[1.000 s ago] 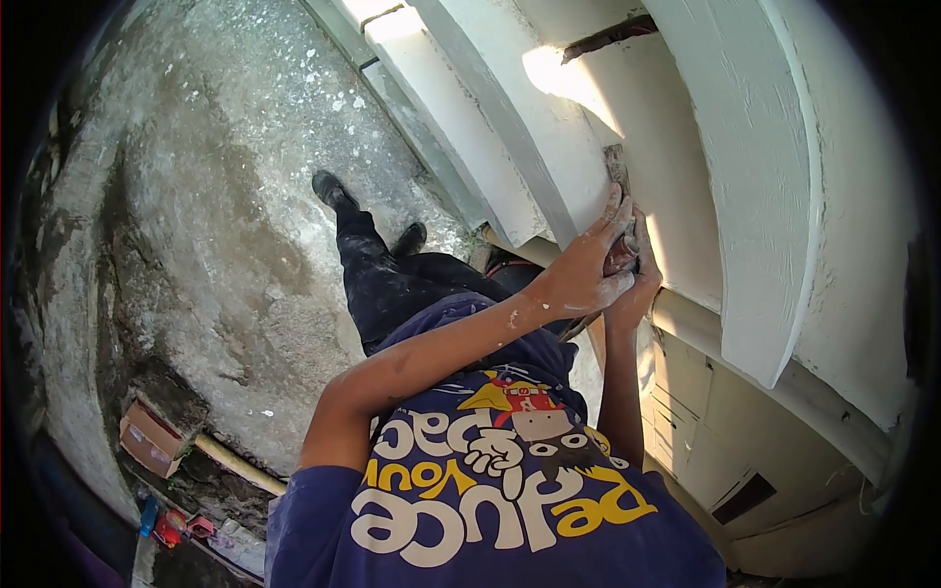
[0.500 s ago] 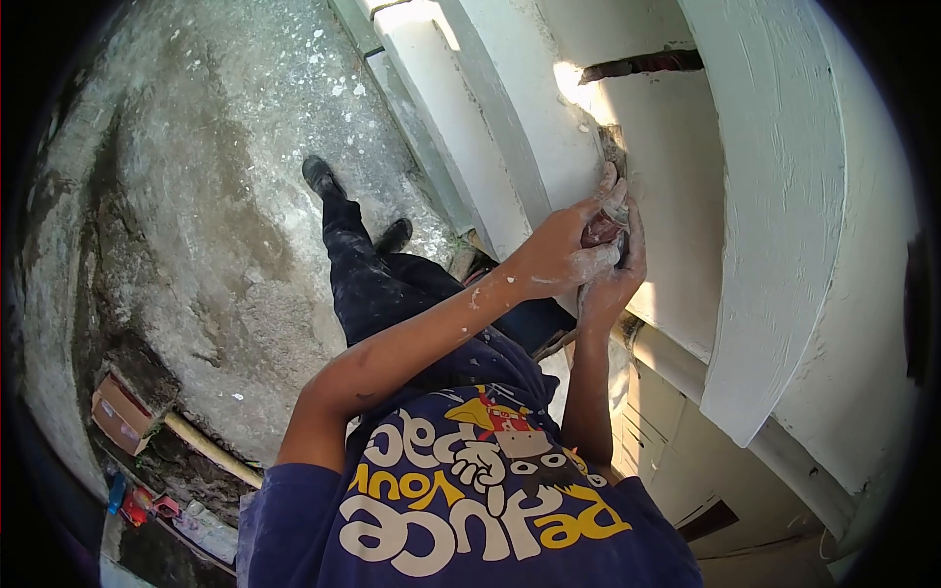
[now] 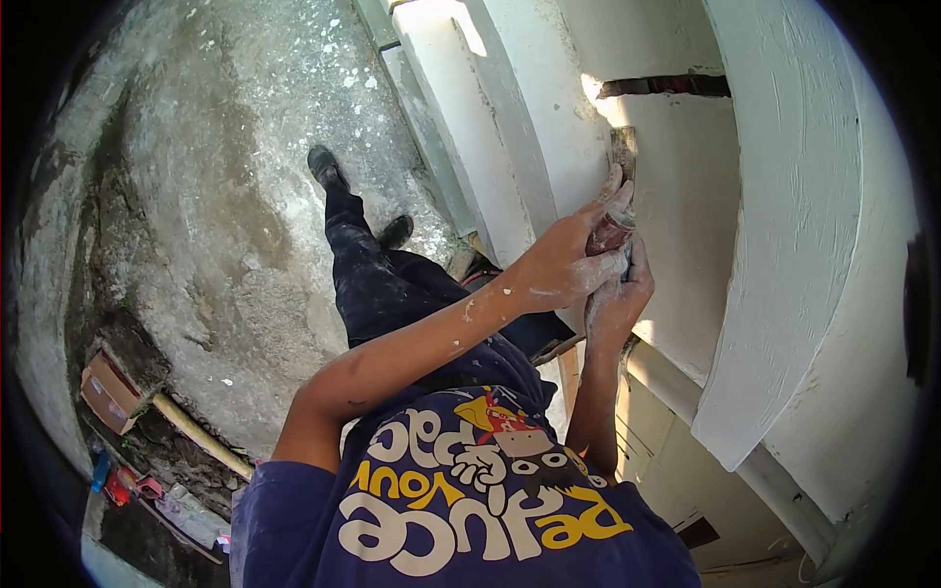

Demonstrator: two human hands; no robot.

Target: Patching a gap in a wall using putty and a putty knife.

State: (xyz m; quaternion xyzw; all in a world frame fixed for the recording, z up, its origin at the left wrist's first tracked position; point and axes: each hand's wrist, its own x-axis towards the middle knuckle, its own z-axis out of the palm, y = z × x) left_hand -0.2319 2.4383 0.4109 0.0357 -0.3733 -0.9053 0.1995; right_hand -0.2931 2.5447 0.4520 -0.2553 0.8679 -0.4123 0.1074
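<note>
In front of the pale wall, right of the middle, my two hands are together, both smeared with white powder or paste. My left hand (image 3: 569, 263) is closed around a putty knife (image 3: 610, 235) with a dark red handle; its forefinger stretches along toward a flat, stained grey-brown piece that looks like the blade. My right hand (image 3: 618, 304) is closed just behind and below, its fingers wrapped up against the far side of the handle. The fingers partly hide the tool, so I cannot tell whether a second tool is in the right hand.
White wall ledges (image 3: 520, 127) run along beside my hands, and a dark slot (image 3: 667, 86) opens in the wall above. A whitish curved panel (image 3: 784, 225) rises at the right. The paint-spotted concrete floor (image 3: 225, 216) lies left, with a cardboard box (image 3: 111, 392) and a pole (image 3: 201, 436).
The wall and panel have shifted slightly right and down in view. My left grip has turned a little, showing more of the red handle. Both hands stay together.
</note>
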